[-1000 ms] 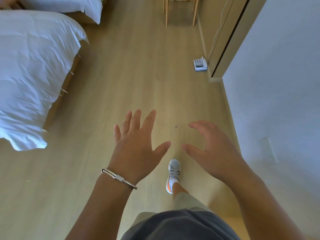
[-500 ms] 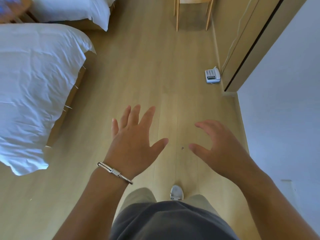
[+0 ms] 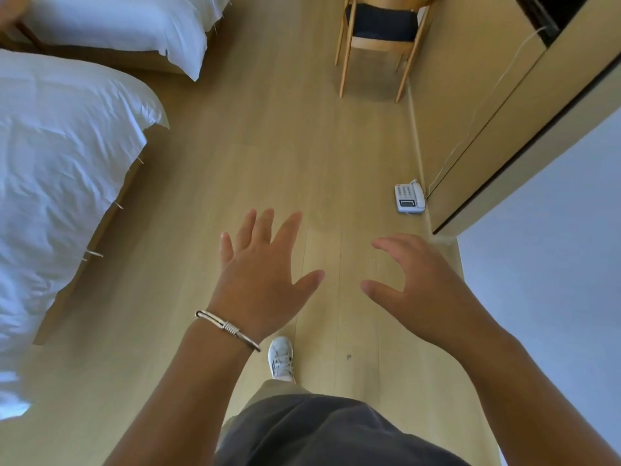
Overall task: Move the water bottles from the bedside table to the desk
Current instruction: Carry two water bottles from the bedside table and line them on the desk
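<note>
My left hand (image 3: 260, 277) is held out over the wooden floor with fingers spread, holding nothing; a silver bracelet sits on its wrist. My right hand (image 3: 420, 290) hovers beside it, fingers apart and slightly curled, also holding nothing. No water bottles are in view. A sliver of a wooden bedside table (image 3: 13, 15) shows at the top left corner between the two beds. The wooden unit (image 3: 487, 105) on the right runs along the wall.
Two beds with white bedding (image 3: 67, 156) fill the left side. A wooden chair (image 3: 379, 35) with a dark seat stands ahead at the top. A white telephone (image 3: 409, 198) lies on the floor by the wooden unit. A white wall (image 3: 554, 264) is at the right.
I have walked forward along the floor: the chair, telephone and beds have come nearer and lower in view. Both hands stay open in front of me.
</note>
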